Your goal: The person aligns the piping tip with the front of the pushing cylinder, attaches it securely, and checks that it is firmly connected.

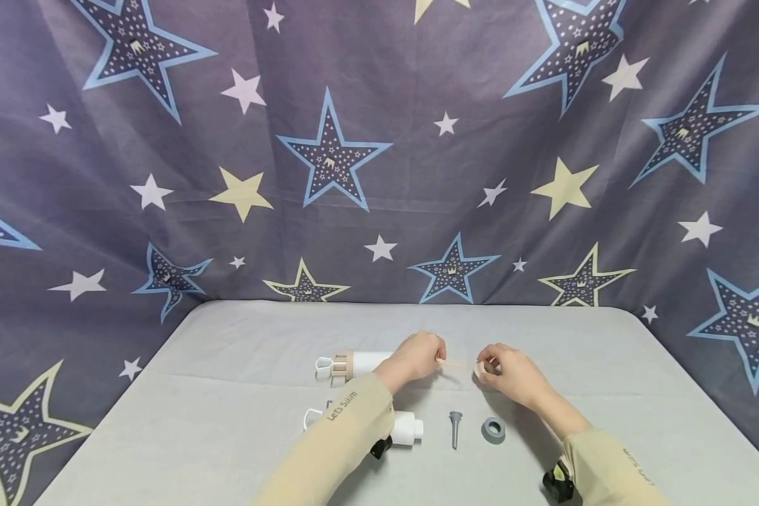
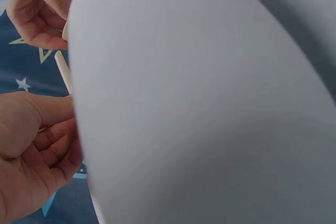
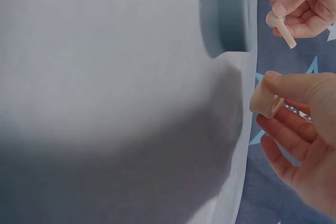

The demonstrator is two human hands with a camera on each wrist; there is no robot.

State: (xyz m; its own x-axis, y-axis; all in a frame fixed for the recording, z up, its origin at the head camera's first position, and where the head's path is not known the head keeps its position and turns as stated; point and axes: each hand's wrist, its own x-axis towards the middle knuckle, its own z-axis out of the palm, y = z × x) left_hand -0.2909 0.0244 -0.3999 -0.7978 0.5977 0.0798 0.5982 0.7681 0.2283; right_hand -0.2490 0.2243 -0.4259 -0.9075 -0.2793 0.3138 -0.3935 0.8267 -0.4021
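Note:
My left hand (image 1: 419,353) pinches a beige peg with a thin stem and a rounded head (image 3: 286,32), its stem pointing toward the other hand. My right hand (image 1: 515,376) holds a short beige ring (image 3: 264,98) between thumb and fingers, a small gap away from the peg. Behind the left hand lies a white cylinder (image 1: 368,361) with a beige end and a white loop, partly covered by that hand. On the table, nearer me, lie a grey peg (image 1: 455,427) and a grey flanged ring (image 1: 493,431).
A second white cylinder (image 1: 406,427) with a narrower tip lies under the left forearm, which hides its middle. The pale table (image 1: 228,436) ends at a dark curtain (image 1: 405,176) printed with stars.

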